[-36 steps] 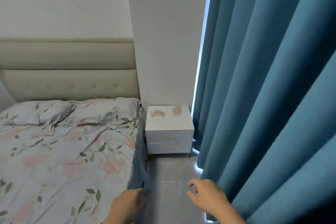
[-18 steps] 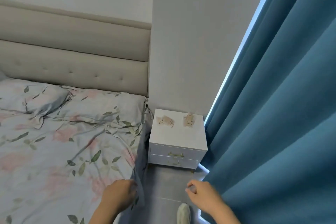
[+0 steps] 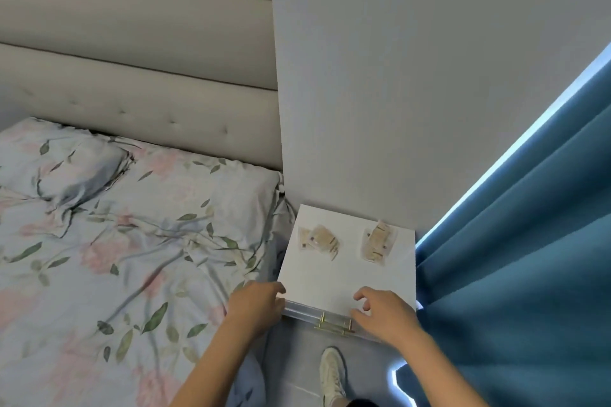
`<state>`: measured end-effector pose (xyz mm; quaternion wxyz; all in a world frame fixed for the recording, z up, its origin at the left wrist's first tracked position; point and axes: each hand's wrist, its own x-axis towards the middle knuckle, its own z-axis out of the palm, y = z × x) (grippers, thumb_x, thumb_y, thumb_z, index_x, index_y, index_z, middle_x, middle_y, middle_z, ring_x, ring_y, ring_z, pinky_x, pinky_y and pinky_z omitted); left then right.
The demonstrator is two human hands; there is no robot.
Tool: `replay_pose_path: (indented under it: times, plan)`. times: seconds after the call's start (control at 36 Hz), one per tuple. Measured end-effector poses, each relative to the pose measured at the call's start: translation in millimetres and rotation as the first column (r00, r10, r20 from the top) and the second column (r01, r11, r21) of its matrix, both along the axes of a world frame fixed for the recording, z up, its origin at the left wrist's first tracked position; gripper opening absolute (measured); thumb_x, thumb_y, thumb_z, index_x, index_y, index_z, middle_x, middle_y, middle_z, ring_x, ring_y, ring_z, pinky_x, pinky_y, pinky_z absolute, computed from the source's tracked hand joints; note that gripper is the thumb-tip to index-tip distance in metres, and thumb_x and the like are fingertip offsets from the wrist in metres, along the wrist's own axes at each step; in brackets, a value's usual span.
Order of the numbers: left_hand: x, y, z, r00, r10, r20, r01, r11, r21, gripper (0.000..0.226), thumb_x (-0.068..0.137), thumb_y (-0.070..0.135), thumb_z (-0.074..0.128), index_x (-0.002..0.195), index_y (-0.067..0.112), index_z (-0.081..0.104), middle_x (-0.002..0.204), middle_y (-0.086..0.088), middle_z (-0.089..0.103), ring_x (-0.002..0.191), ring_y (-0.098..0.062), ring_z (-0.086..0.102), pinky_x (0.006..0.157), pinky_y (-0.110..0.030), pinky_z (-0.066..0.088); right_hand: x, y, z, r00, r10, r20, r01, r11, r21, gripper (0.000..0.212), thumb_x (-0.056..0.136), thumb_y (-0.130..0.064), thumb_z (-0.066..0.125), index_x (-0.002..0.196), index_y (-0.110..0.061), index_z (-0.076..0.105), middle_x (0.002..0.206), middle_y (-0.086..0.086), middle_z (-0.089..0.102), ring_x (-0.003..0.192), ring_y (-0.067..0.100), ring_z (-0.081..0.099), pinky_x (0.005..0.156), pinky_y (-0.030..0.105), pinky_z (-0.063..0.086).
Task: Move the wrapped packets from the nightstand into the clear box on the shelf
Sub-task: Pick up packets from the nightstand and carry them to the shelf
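A white shoe (image 3: 333,373) is standing on the grey floor at the very bottom of the head view, just in front of a white nightstand (image 3: 344,277). Two bare forearms are reaching forward over it. The left hand (image 3: 254,306) is hovering at the nightstand's front left corner, fingers loosely curled and grasping nothing, beside the edge of the bed (image 3: 109,258). The right hand (image 3: 385,312) is hovering over the front right edge, fingers relaxed and slightly spread, also grasping nothing. Between the two hands, a gold drawer handle (image 3: 334,327) is sticking out of the nightstand's front.

Farther back on the nightstand's top, two wrapped packets are lying apart from each other and well away from both hands: the left packet (image 3: 319,239) near the bed side, the right packet (image 3: 378,243) near the wall. A floral cover is lying rumpled on the bed. A blue curtain (image 3: 529,258) is hanging at the right, touching the nightstand's side. Behind everything, a padded beige headboard (image 3: 139,82) and a pale wall (image 3: 396,76) are rising.
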<state>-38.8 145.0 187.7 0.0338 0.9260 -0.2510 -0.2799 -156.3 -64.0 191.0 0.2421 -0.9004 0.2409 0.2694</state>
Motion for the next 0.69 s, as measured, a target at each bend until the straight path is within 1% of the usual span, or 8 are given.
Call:
replay_pose_path:
  times: [0.14, 0.25, 0.39, 0.47, 0.56, 0.61, 0.69]
  plan:
    - [42, -56, 2, 0.998, -0.035, 0.045, 0.035, 0.999, 0.008, 0.038, 0.095, 0.035, 0.041, 0.131, 0.032, 0.054, 0.124, -0.001, 0.063, 0.117, -0.024, 0.055, 0.093, -0.033, 0.043, 51, -52, -2, 0.999, 0.036, -0.005, -0.036, 0.999, -0.017, 0.043, 0.091, -0.051, 0.047, 0.129, -0.031, 0.05, 0.126, -0.005, 0.06, 0.114, 0.016, 0.055, 0.087, 0.028, 0.047]
    - [67, -82, -8, 0.999, -0.029, 0.032, 0.029, 0.999, 0.015, 0.038, 0.095, 0.035, 0.041, 0.13, 0.032, 0.054, 0.121, 0.003, 0.064, 0.114, -0.022, 0.057, 0.091, -0.032, 0.044, 78, -75, -15, 0.999, 0.046, -0.016, -0.046, 0.999, 0.003, 0.042, 0.092, -0.051, 0.046, 0.129, -0.03, 0.049, 0.128, -0.004, 0.059, 0.114, 0.017, 0.056, 0.091, 0.03, 0.049]
    - [89, -106, -33, 0.999, -0.048, -0.006, 0.048, 0.999, 0.011, 0.037, 0.095, 0.035, 0.041, 0.13, 0.032, 0.054, 0.121, 0.004, 0.064, 0.113, -0.02, 0.057, 0.092, -0.032, 0.045, 103, -95, -47, 0.998, 0.045, -0.036, -0.044, 0.999, 0.033, 0.041, 0.094, -0.048, 0.045, 0.13, -0.027, 0.049, 0.129, -0.003, 0.059, 0.114, 0.018, 0.057, 0.091, 0.029, 0.048]
    - [102, -118, -63, 0.998, -0.043, -0.034, 0.044, 0.999, 0.015, 0.036, 0.095, 0.034, 0.041, 0.129, 0.032, 0.054, 0.12, 0.003, 0.065, 0.113, -0.02, 0.057, 0.091, -0.033, 0.045, 116, -102, -82, 0.999, 0.022, -0.045, -0.021, 0.999, 0.024, 0.038, 0.096, -0.044, 0.044, 0.128, -0.025, 0.05, 0.127, -0.003, 0.06, 0.112, 0.016, 0.058, 0.089, 0.027, 0.048]
    - [111, -125, -94, 0.996, -0.032, -0.081, 0.034, 0.999, 0.032, 0.036, 0.096, 0.035, 0.04, 0.13, 0.033, 0.052, 0.121, 0.004, 0.063, 0.117, -0.02, 0.053, 0.091, -0.034, 0.045, 119, -100, -121, 0.998, -0.016, -0.054, 0.019, 0.998, 0.057, 0.036, 0.096, -0.041, 0.044, 0.128, -0.026, 0.05, 0.123, -0.005, 0.062, 0.109, 0.014, 0.059, 0.087, 0.025, 0.049]
    - [115, -125, -115, 0.993, -0.015, -0.115, 0.018, 1.0, 0.018, 0.037, 0.097, 0.036, 0.04, 0.132, 0.034, 0.049, 0.121, 0.005, 0.063, 0.117, -0.019, 0.054, 0.09, -0.035, 0.046, 117, -99, -146, 0.997, -0.069, -0.041, 0.073, 0.993, 0.096, 0.038, 0.096, -0.038, 0.046, 0.132, -0.027, 0.045, 0.126, -0.005, 0.06, 0.111, 0.015, 0.058, 0.088, 0.026, 0.049]
    - [120, -123, -142, 0.988, 0.03, -0.151, -0.037, 0.998, -0.044, 0.038, 0.097, 0.037, 0.04, 0.135, 0.035, 0.046, 0.116, 0.006, 0.064, 0.112, -0.019, 0.056, 0.088, -0.035, 0.049, 115, -100, -184, 0.963, -0.264, 0.053, 0.254, 0.957, 0.143, 0.057, 0.094, -0.026, 0.054, 0.144, -0.027, 0.029, 0.141, -0.002, 0.046, 0.123, 0.02, 0.052, 0.093, 0.031, 0.047]
